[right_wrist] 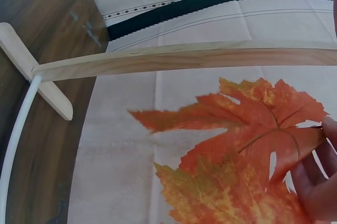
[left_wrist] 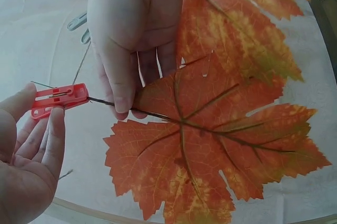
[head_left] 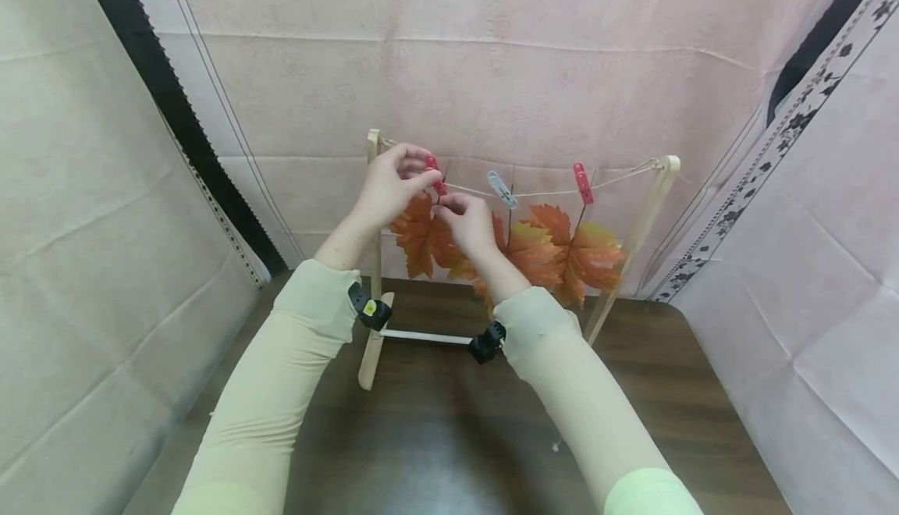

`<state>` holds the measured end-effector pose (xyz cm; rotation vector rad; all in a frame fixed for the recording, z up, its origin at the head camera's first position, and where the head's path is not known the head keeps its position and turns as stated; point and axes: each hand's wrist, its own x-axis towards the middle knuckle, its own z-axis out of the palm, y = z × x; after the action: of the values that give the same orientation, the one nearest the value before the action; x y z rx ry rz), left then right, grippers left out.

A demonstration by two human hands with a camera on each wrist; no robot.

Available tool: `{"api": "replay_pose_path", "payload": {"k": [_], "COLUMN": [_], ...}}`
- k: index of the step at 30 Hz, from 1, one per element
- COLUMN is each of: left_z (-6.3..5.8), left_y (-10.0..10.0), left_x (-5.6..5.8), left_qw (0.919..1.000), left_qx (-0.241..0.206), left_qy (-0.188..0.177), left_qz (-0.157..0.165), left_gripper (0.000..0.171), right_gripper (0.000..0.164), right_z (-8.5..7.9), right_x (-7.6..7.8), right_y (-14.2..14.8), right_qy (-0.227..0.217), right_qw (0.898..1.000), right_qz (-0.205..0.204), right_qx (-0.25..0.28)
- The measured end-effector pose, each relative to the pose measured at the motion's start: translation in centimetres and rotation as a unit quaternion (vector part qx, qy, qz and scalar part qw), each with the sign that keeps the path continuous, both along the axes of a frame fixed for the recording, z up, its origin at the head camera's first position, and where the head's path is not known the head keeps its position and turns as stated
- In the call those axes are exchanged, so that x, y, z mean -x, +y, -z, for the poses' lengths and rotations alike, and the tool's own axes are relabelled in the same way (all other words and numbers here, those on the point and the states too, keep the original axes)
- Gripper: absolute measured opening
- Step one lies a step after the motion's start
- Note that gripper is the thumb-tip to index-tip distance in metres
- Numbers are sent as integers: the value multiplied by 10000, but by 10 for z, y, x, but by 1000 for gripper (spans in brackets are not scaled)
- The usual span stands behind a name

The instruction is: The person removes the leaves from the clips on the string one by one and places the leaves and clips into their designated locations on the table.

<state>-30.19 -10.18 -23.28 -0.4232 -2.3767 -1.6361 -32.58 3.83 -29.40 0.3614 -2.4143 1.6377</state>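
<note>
My left hand pinches a red clothespin between thumb and fingers, up by the string near the left post. The clothespin's far end meets the dark stem of an orange maple-like leaf. With thumb and fingertips my right hand pinches that stem just below the clothespin. In the right wrist view the leaf spreads out beside the right fingers. Farther right along the string, a pale blue clothespin and another red clothespin hold stems of more orange-yellow leaves.
The string runs between a left wooden post and a right wooden post. A white rod joins the frame low down, above the dark wooden table. Pale cloth hangs behind and at both sides.
</note>
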Motion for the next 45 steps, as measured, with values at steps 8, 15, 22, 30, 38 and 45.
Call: {"api": "replay_pose_path", "payload": {"k": [8,15,22,30,38,45], "left_z": [0,2,3,3,3,1], "left_y": [-4,-5,-5,-5,-14,-20], "left_x": [2,3,0,-3,-4,-7], "left_qw": [10000,9996,9991,9968,9937,9910], "left_qx": [-21,54,-183,-545,-745,-1024], "left_qy": [-17,220,321,570,774,802], "left_qz": [-45,-191,-200,-163,-329,-329], "left_gripper": [30,27,25,25,27,26], "right_gripper": [18,15,15,14,17,16], "right_z": [1,3,3,4,4,7], "right_x": [-2,-5,-8,-13,-18,-20], "right_y": [1,3,5,5,2,2], "right_qy": [226,378,454,418,383,409], "right_qw": [9996,9988,9979,9974,9972,9972], "right_qz": [-78,-105,-96,-130,-173,-180], "right_qx": [-163,-287,-448,-569,-610,-605]}}
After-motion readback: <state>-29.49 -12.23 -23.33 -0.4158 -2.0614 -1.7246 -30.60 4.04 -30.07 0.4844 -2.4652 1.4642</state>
